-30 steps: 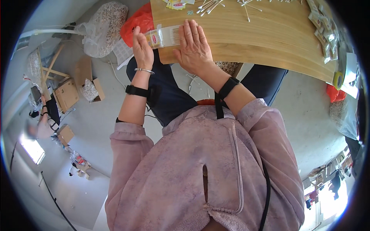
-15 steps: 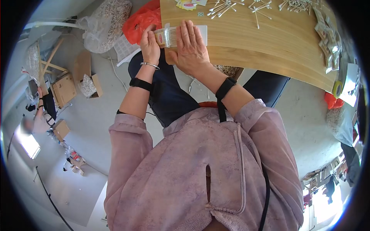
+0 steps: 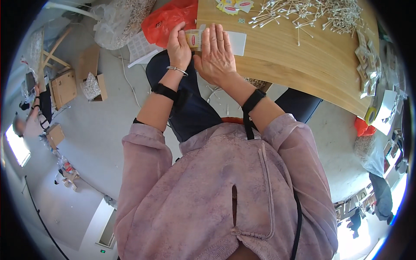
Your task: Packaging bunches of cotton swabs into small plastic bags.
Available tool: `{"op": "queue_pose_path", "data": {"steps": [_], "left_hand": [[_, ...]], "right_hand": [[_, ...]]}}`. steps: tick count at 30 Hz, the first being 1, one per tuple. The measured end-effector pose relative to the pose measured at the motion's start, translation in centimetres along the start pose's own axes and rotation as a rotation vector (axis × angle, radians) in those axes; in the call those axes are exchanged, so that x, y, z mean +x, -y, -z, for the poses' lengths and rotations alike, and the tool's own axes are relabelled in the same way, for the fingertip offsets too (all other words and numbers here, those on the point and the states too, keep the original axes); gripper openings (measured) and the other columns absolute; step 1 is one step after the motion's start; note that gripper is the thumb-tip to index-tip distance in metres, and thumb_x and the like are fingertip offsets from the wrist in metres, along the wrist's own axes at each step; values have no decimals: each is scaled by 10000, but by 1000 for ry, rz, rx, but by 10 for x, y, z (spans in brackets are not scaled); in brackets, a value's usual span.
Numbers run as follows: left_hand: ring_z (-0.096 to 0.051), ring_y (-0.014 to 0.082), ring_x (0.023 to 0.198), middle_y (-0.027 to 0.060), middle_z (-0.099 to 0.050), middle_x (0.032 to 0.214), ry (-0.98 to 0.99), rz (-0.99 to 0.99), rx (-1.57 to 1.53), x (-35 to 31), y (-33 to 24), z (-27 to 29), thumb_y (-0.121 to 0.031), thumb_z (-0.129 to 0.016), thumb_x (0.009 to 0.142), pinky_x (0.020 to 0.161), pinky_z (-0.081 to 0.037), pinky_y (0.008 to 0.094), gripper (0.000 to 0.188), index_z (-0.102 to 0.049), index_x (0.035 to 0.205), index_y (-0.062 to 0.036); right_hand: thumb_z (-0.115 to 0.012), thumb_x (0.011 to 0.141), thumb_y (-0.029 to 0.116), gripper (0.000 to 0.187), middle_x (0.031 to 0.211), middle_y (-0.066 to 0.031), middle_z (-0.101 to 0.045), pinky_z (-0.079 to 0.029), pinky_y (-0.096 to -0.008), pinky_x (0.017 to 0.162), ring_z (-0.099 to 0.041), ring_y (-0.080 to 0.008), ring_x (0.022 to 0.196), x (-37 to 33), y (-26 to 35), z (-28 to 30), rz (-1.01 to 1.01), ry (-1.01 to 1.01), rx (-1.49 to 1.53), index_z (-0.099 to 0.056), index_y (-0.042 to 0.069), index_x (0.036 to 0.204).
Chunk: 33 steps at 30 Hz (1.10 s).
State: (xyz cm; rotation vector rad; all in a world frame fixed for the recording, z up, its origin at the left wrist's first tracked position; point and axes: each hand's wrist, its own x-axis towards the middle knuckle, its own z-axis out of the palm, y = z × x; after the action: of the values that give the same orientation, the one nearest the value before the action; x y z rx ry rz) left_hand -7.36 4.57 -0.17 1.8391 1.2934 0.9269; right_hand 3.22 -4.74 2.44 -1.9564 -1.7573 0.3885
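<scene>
A clear pack of cotton swabs (image 3: pixel 193 40) with a yellow-and-red label lies at the table's left edge. My left hand (image 3: pixel 179 51) grips its left end, the thumb side uppermost. Flat over the pack's right part rests my right hand (image 3: pixel 218 56), its fingers straight and pointing away from me, so that part of the pack is hidden. A white flat piece (image 3: pixel 237 43) shows from under the right hand, on the wooden table (image 3: pixel 277 58).
Loose cotton swabs (image 3: pixel 342 15) are heaped at the table's far right, by filled packs (image 3: pixel 367 65) and a tape roll (image 3: pixel 370 116). Label cards (image 3: pixel 234 6) lie at the back. A red bag (image 3: pixel 162 24) and a swab-filled bag (image 3: pixel 115 26) stand left. Another person is far left.
My right hand has slid left relative to the pack, covering more of it and baring more of the white piece. The left hand keeps its grip. The whole view has shifted slightly.
</scene>
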Motion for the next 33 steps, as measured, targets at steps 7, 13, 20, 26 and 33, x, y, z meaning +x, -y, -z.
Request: {"op": "queue_pose_path", "data": {"steps": [7,13,20,26,33], "left_hand": [[-579,274,1043,150,-609,1122,49,38,-67,1,-2,5,-222,-376,981,905,-436,318,315,-551,1161,-33],[-572,270,1055,146,-600,1138,55,74,-156,-2,-5,1,-223,-374,980,910,-432,316,322,-543,1175,-30],[-572,296,1051,169,-591,1138,75,135,-217,-4,3,-5,-221,-376,975,902,-442,340,329,-525,1183,-14],[-565,317,1050,184,-580,1144,90,95,-121,-3,-4,-3,-194,-411,954,904,-441,353,322,-501,1208,-17],[-583,301,1016,177,-613,1077,114,-223,146,35,15,18,-259,-515,903,882,-447,339,286,-630,1025,-28]], "right_hand": [[-370,899,183,658,1487,-292,-121,-105,-373,1129,-96,-367,1404,20,-22,1,-68,-381,847,-91,-118,1412],[-319,929,191,612,1481,-267,-190,-132,-338,1120,-163,-326,1398,27,-13,-3,-37,-301,950,-103,-102,1421],[-395,888,221,655,1442,-302,-245,-221,-361,1100,-264,-403,1346,36,-7,-33,133,-333,790,-159,-107,1403],[-409,885,234,657,1441,-307,-231,-206,-396,1108,-224,-415,1356,38,-12,-51,134,-327,634,-171,-95,1402],[-400,888,198,638,1432,-301,-243,-218,-399,1105,-253,-416,1340,39,2,-29,41,-248,827,-153,-90,1402]]}}
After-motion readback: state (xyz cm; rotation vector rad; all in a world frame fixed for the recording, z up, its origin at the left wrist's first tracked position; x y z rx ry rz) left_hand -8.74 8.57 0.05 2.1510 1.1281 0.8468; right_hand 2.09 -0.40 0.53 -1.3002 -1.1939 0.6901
